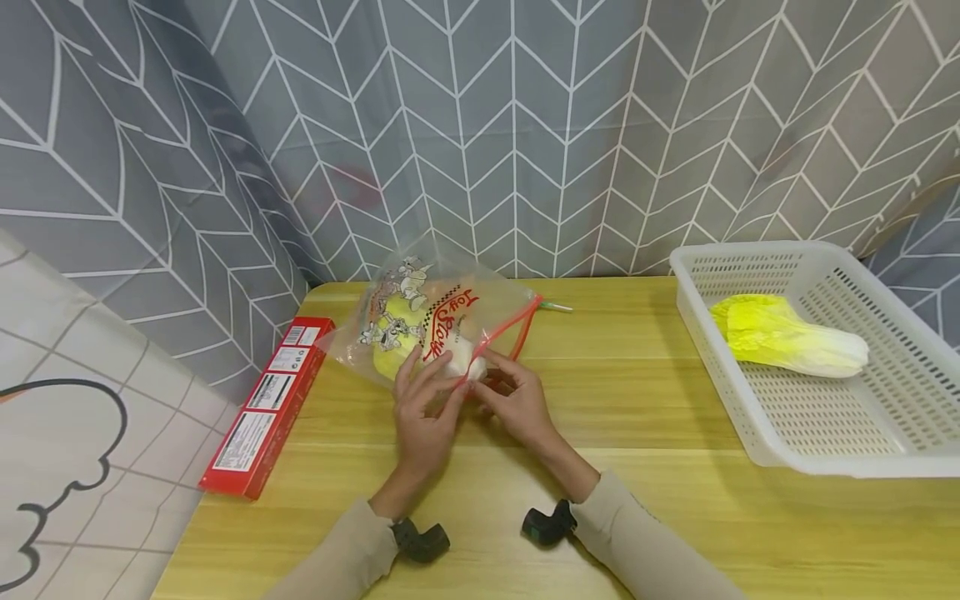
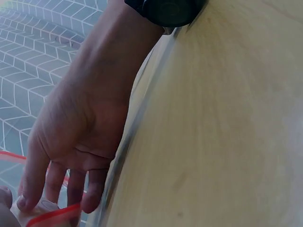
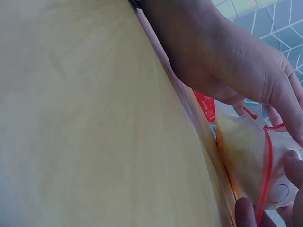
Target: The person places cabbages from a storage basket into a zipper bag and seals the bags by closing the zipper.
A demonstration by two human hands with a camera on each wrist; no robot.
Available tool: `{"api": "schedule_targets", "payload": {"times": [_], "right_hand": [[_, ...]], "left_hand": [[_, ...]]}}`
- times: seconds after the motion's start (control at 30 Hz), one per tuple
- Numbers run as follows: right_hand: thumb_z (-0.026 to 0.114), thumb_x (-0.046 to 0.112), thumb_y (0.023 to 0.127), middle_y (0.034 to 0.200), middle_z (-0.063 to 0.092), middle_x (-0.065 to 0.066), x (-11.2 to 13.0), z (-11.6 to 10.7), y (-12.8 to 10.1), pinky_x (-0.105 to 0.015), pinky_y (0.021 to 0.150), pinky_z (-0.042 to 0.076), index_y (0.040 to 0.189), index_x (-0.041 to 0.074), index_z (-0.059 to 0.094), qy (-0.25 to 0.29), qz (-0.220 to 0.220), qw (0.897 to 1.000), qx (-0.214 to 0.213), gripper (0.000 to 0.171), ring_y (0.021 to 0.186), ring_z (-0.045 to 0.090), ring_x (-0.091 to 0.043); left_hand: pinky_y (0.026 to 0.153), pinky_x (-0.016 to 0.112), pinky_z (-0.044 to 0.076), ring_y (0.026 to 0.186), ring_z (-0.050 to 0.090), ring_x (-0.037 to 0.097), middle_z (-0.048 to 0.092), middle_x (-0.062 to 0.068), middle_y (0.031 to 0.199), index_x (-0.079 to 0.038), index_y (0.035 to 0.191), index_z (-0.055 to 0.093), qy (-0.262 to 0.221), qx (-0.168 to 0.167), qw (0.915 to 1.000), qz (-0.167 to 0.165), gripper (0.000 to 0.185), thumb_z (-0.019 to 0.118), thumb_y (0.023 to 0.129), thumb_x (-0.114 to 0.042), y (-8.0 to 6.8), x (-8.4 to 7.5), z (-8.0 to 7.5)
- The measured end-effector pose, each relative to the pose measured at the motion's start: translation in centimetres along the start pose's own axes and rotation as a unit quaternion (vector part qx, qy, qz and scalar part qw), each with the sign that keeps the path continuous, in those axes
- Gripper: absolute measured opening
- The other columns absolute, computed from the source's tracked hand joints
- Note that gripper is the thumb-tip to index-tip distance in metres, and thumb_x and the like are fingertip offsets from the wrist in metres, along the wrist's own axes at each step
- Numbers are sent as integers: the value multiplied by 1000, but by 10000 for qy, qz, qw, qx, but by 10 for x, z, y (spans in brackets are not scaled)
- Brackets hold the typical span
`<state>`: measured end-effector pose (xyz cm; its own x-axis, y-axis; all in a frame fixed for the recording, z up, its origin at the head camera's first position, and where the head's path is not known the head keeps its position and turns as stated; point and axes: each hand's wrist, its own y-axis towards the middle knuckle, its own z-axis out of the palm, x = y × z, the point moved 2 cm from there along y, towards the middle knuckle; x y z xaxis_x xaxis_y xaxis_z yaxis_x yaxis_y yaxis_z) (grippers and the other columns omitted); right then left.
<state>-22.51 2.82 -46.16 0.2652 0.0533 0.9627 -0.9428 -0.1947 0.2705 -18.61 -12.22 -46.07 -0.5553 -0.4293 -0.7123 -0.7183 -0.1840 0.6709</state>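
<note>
A clear zip bag (image 1: 427,321) printed with cartoons and red lettering lies on the wooden table (image 1: 675,517). It holds a yellow-green cabbage (image 1: 393,333). Both hands meet at the bag's near corner, where the red zip strip (image 1: 510,329) ends. My left hand (image 1: 438,379) lays its fingers over the bag and pinches the edge. My right hand (image 1: 495,379) pinches the same edge from the right with curled fingers. In the left wrist view the fingertips (image 2: 28,201) touch the red strip (image 2: 52,215). The right wrist view shows the right hand (image 3: 236,61) above the bag (image 3: 241,146).
A white perforated basket (image 1: 750,250) stands at the right and holds another cabbage (image 1: 787,337). A long red box (image 1: 270,400) lies along the table's left edge. A thin green stick (image 1: 558,307) pokes out behind the bag. Patterned grey curtains hang behind the table.
</note>
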Motion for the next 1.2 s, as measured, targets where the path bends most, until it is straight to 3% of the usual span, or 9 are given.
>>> {"api": "schedule_targets", "payload": {"times": [0.17, 0.53, 0.77, 1.0, 1.2], "right_hand": [[72, -4, 89, 106, 71, -32, -5, -2, 0, -30, 57, 60, 139, -1, 59, -140, 8, 9997, 214, 51, 74, 67, -22], [74, -5, 88, 108, 68, -28, -10, -4, -2, -33, 56, 60, 131, -3, 64, -188, -291, 9993, 106, 45, 69, 65, -17], [74, -5, 87, 115, 68, -28, -10, -6, -4, -22, 57, 57, 124, -4, 68, -26, -412, 9982, -434, 37, 86, 70, -17], [75, -2, 88, 105, 72, -25, -9, -9, -4, -17, 64, 52, 120, -2, 71, -389, -232, 9921, -1167, 32, 83, 65, -14], [73, -5, 88, 102, 70, -28, -11, -11, -1, -16, 56, 49, 119, -5, 70, -182, -28, 9898, -1411, 31, 80, 62, -15]], "left_hand": [[122, 64, 15, 148, 37, 35, 71, 9, 130, -9, 90, 78, 150, 40, 9999, -32, 6, 81, 85, -9, -1, 4, 1], [122, 62, 17, 149, 38, 32, 71, 6, 131, -9, 90, 78, 392, 166, 9990, -106, 7, 82, 85, -13, -1, 3, 1], [122, 60, 18, 148, 39, 32, 72, 7, 130, -8, 89, 78, 450, 134, 9989, -95, 6, 81, 85, -10, -1, 4, 1], [122, 59, 18, 149, 38, 28, 71, 5, 131, -8, 90, 77, 423, 147, 9988, -206, 5, 80, 86, -10, -1, 3, 0], [122, 60, 19, 148, 40, 30, 72, 6, 129, -8, 90, 77, 439, 149, 9988, -163, 5, 80, 85, -9, 0, 2, 1]]}}
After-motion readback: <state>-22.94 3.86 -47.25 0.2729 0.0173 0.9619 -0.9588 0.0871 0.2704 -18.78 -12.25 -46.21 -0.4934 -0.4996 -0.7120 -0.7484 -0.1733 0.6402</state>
